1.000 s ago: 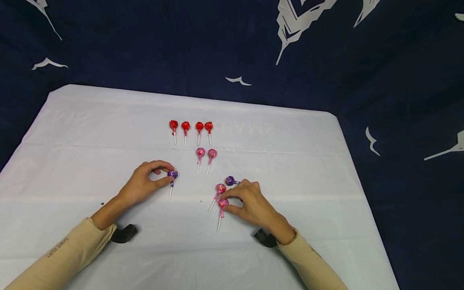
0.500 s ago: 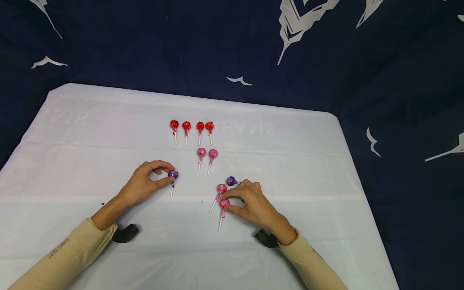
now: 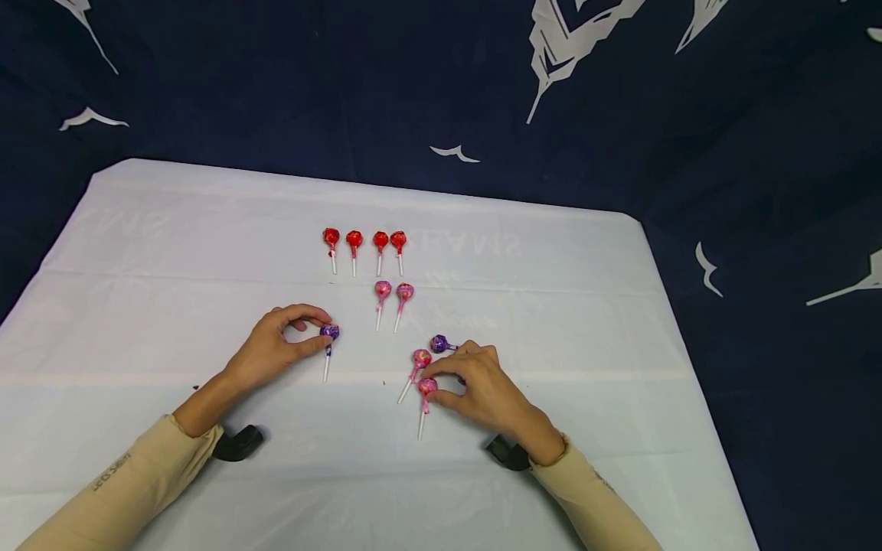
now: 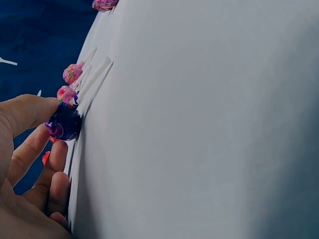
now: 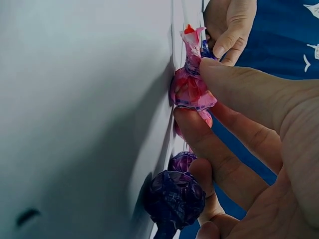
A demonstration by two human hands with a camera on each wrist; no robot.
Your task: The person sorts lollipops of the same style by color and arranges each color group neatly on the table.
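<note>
My left hand [image 3: 320,330] rests on the white tablecloth [image 3: 172,252] and pinches the head of a purple lollipop [image 3: 329,331] between thumb and forefinger; its stick points toward me. The left wrist view shows that purple lollipop [image 4: 64,123] under my thumb [image 4: 30,112]. My right hand [image 3: 432,386] pinches a pink lollipop [image 3: 426,386] lying on the cloth. The pink lollipop [image 5: 192,89] shows between thumb and forefinger in the right wrist view. A second pink lollipop [image 3: 421,357] and another purple lollipop [image 3: 438,343] lie just beyond my right fingers.
Several red lollipops [image 3: 354,239] lie in a row farther back, with two pink lollipops [image 3: 393,291] just below them. A dark blue backdrop [image 3: 276,92] surrounds the table. The table's right edge [image 3: 678,344] falls away near my right arm.
</note>
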